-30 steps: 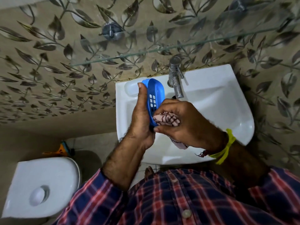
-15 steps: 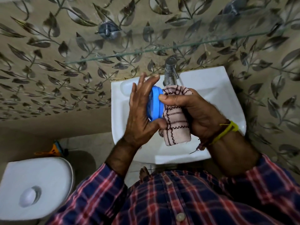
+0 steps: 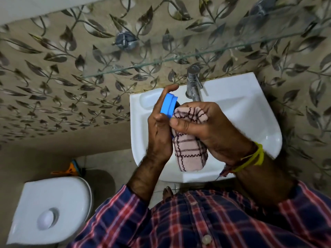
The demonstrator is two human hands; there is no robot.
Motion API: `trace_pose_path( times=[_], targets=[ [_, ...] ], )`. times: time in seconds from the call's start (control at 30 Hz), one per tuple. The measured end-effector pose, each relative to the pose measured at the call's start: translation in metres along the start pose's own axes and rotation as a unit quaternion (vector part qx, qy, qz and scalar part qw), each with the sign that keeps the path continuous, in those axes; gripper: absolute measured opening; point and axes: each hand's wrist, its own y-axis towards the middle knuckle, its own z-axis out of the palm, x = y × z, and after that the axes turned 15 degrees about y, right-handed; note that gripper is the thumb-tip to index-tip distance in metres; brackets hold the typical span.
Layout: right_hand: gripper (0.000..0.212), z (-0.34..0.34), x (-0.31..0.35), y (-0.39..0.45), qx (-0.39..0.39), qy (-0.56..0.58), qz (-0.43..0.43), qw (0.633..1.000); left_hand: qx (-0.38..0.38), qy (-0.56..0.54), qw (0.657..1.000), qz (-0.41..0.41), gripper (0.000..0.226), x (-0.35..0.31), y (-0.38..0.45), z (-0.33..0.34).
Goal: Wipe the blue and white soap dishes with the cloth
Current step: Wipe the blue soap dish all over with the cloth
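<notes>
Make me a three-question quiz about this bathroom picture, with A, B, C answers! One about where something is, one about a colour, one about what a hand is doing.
1. Where is the blue plastic soap dish?
A. lying in the basin
B. held up above the white ceramic washbasin
C. on the toilet lid

2. What colour is the thread band on the right wrist?
A. yellow
B. green
C. white

3. What is the right hand doing?
A. turning the tap
B. hanging open
C. gripping the pink checked cloth

Answers: 1 B, the left hand holds the dish over the basin. 2 A, the band is yellow. 3 C, its fingers curl round the cloth, pressed to the dish.
</notes>
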Motion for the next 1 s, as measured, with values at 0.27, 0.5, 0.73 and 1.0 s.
trace_pose_path(
  times=[0.27, 0.5, 0.73, 1.0],
  targets=[
    [0.027, -0.019, 0.02, -0.008, -0.067, -0.021, 0.005, 0.997, 0.048, -0.276, 0.894, -0.349, 0.12, -0.005, 0.004, -0.013],
    [0.028, -0.043, 0.04, -0.011, -0.17, 0.164, 0.08, 0.969, 0.131, -0.385, 0.82, -0.402, 0.107, 0.011, -0.002, -0.027],
    [0.017, -0.036, 0.028, -0.012, -0.143, -0.271, -0.082, 0.948, 0.115, -0.358, 0.835, -0.403, 0.09, 0.022, -0.01, -0.011],
    [0.01, -0.002, 0.005, -0.009, -0.109, -0.569, -0.134, 0.804, 0.086, -0.293, 0.876, -0.373, 0.085, 0.022, -0.016, 0.007]
  ],
)
